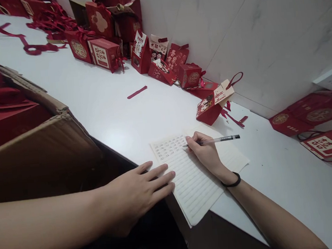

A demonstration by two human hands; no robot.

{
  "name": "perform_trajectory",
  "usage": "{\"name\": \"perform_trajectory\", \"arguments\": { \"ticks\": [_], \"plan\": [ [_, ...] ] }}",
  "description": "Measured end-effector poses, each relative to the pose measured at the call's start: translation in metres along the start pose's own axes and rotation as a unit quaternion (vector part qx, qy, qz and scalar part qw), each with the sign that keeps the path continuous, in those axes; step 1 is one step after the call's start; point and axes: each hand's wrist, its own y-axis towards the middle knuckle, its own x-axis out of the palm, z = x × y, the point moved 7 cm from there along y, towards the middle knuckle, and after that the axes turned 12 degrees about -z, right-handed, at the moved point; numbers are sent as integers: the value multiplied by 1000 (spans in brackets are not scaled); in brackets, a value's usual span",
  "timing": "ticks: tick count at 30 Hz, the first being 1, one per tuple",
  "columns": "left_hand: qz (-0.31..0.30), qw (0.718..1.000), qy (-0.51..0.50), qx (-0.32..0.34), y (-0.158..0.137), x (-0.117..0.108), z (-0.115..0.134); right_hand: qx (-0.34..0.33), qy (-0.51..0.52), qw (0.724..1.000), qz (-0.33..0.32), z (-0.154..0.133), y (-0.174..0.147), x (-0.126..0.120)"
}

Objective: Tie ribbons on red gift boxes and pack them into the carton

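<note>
My right hand [205, 151] grips a clear pen [222, 139] with a dark end, its tip at the lined paper [195, 191]. Rows of small handwritten marks fill the upper part of the sheet; the lines below are blank. Fingers spread, my left hand [148, 184] lies flat with its fingertips on the sheet's left edge. The paper's lower corner juts past the edge of the white table [119, 117]. A black band [231, 180] circles my right wrist. Beyond the paper stands a red and cream gift box [214, 101] with a loop handle.
Red gift boxes [160, 63] line the wall, with a heap of red ribbon [53, 20] at the far left. A short ribbon strip [137, 92] lies mid-table. An open cardboard box [39, 139] holding red boxes stands at left. More red boxes [310, 112] sit at right.
</note>
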Motion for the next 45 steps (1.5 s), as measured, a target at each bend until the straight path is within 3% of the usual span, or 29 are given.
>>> {"name": "perform_trajectory", "arguments": {
  "ticks": [28,37,41,45],
  "plan": [
    [30,999,17,-1,0,5,2,10,-21,1000,11,2,2,-1],
    [-6,1000,3,-5,1,7,1,2,-8,999,38,2,1,-4],
    [-9,1000,-2,4,-4,-4,5,27,78,994,73,12,-1,-10],
    [-8,1000,2,-7,-11,-31,-2,59,115,990,52,17,4,-1]
  ]
}}
